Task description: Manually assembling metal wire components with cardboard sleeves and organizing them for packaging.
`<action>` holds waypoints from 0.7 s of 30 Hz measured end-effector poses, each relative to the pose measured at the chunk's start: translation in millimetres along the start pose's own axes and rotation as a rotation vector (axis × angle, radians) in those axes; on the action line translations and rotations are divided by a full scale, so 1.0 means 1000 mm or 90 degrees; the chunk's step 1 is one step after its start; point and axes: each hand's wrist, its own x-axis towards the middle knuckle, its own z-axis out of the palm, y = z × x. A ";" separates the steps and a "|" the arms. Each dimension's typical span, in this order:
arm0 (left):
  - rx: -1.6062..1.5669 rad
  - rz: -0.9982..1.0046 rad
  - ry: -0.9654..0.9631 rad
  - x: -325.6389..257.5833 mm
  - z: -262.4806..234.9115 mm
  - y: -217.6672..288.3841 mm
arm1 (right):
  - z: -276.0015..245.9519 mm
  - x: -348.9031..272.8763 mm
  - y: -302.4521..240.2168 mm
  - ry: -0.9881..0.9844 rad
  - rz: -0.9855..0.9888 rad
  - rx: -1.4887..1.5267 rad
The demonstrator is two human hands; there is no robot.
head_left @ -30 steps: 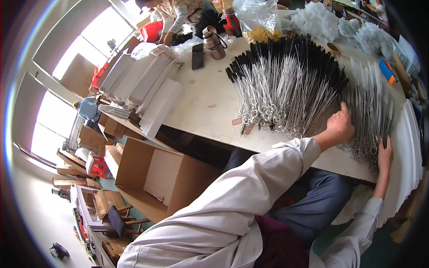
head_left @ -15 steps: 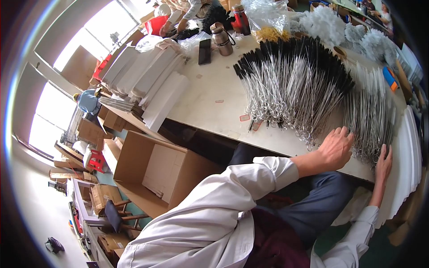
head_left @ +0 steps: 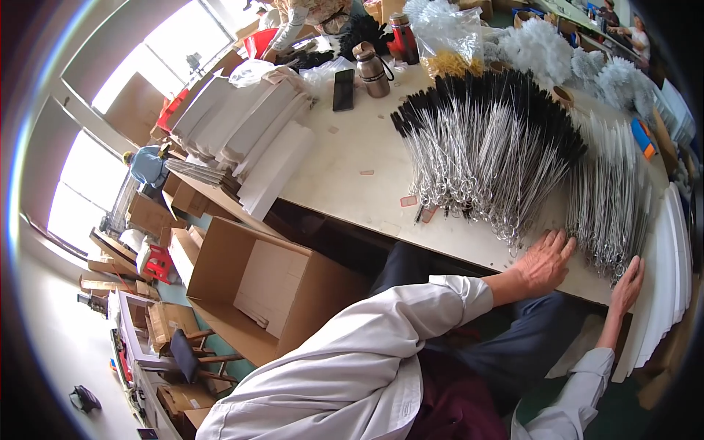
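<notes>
My left hand (head_left: 544, 262) rests at the table's front edge, fingers stretched out and a little apart. Its fingertips reach the ring ends of a pile of thin wire brushes with pale bristles (head_left: 607, 194). On the other side of that pile, my right hand (head_left: 628, 284) stands with its fingers extended beside the looped ends; its palm side is partly hidden. Neither hand grips anything that I can see. To the left fans out a bigger heap of wire brushes with black bristles (head_left: 488, 158), their metal rings pointing toward me.
White folded sheets (head_left: 664, 293) line the table's right edge. An open cardboard box (head_left: 257, 293) stands left, below stacked white card (head_left: 249, 125). A phone (head_left: 343, 90), a metal flask (head_left: 372, 71) and a blue-orange object (head_left: 644, 138) lie or stand farther back. Other people work beyond.
My left hand has drawn back slightly to the left, its bunched fingers now flatter and more spread. The right hand stays beside the pale brushes. The whole view has shifted a little.
</notes>
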 end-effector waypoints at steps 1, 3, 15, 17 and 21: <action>-0.009 0.003 -0.006 0.000 -0.001 0.003 | -0.001 0.001 0.001 0.000 0.000 -0.003; -0.034 -0.018 -0.027 0.001 -0.003 0.002 | -0.005 0.003 0.005 -0.014 0.026 0.002; 0.048 -0.027 -0.030 0.002 -0.018 -0.003 | -0.013 -0.018 -0.064 0.031 0.066 0.084; 0.055 -0.003 -0.022 0.005 -0.015 0.008 | -0.024 -0.016 -0.057 0.041 0.044 0.052; 0.044 0.030 -0.019 0.004 -0.010 0.006 | -0.028 -0.018 -0.054 0.047 0.047 0.051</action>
